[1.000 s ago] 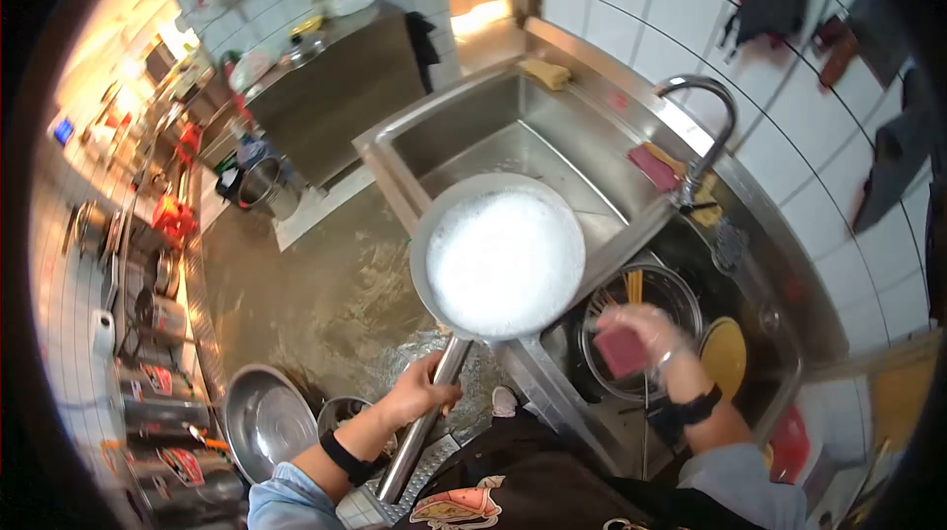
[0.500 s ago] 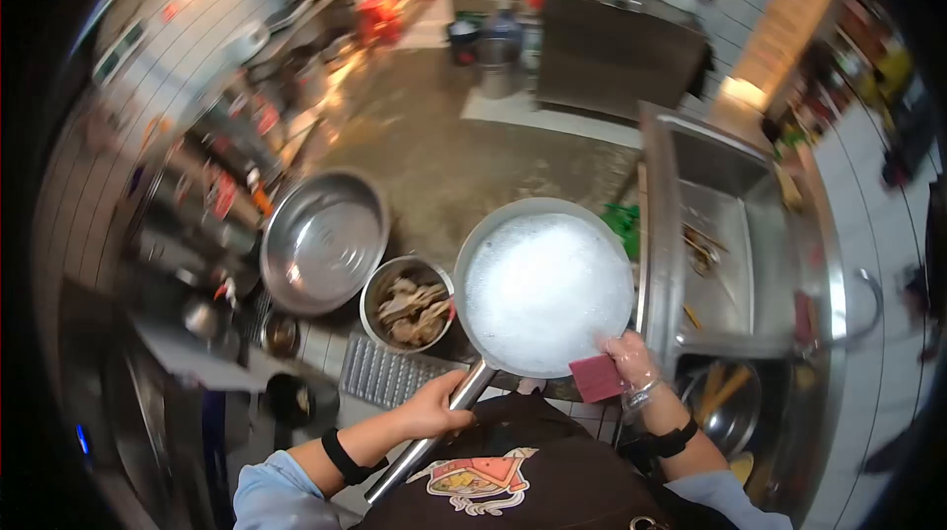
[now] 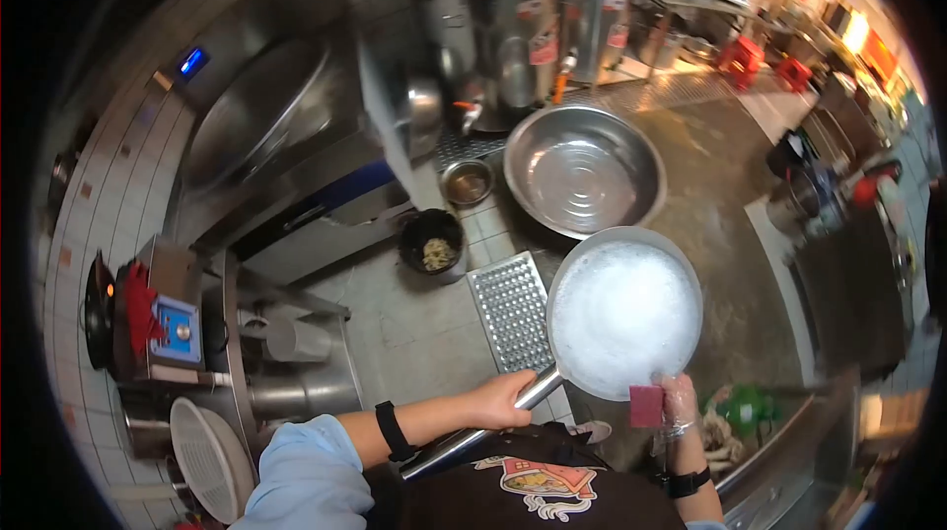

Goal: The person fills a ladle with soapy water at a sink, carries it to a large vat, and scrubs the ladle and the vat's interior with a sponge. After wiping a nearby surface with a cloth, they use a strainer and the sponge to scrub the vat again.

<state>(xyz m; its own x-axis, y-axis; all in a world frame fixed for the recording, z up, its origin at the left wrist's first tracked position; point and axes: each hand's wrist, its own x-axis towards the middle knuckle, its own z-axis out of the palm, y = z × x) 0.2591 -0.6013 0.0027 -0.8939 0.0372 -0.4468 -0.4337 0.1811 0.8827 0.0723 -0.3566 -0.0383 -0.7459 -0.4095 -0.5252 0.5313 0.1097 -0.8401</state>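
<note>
My left hand is closed around the metal handle of a deep, round pan. White, foamy liquid fills much of the pan, which is held up in front of my apron. In a clear plastic glove, my right hand is at the pan's near right rim. It grips a dark red scouring pad, which hangs outside the rim. Whether the fingers also pinch the rim is hard to make out.
Beyond the pan a wide steel basin sits on the floor. Left of it are a small bowl, a black bucket and a studded metal grate. Large steel urns stand behind. A metal counter edge is at lower right.
My view has turned left, so the sink has mostly slid out at the right and the stove side has come in. Both hands keep their hold; the pan stays in front of me.
</note>
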